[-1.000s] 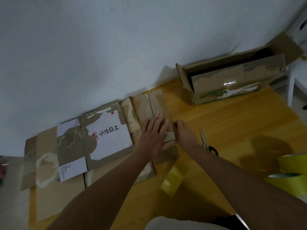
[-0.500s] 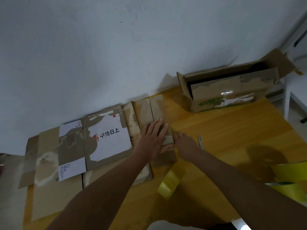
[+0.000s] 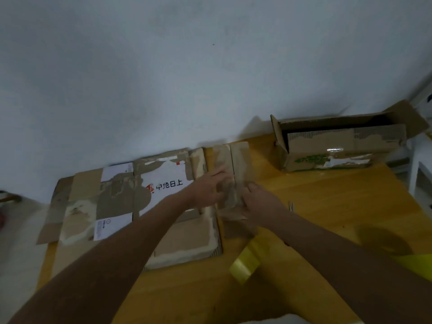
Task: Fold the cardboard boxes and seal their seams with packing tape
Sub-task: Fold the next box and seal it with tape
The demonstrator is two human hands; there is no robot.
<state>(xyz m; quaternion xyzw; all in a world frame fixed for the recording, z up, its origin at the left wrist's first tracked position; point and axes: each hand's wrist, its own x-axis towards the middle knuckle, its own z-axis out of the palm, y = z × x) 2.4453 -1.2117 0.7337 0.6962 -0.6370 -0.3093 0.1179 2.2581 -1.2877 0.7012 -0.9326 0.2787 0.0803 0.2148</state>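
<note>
Head camera, looking down at a yellow wooden table [image 3: 327, 206] set against a pale wall: a person's two hands meet on a small flattened box [image 3: 236, 160] lying near the table's far edge, just right of a larger flattened carton [image 3: 140, 195] with a white printed label. The left hand [image 3: 208, 187] lies on the small box's left side; the blur hides whether its fingers are flat or curled. The right hand [image 3: 258, 198] covers the near right corner, and whether it pinches an edge or only presses cannot be told either. A yellowish strip of packing tape [image 3: 245, 265] hangs loose in the foreground below the right forearm, apart from the box. An assembled carton [image 3: 339, 146] stands open at the far right, and a thin metal object [image 3: 291, 205], probably scissors, lies just right of the right hand.

Risks, judged from this layout: the loose strip may stick to the arm, the table or itself before it reaches a seam. The small box overlaps the big carton's edge, so lifting or unfolding it could drag that carton. The scissors sit close enough to be swept aside by the right wrist.
</note>
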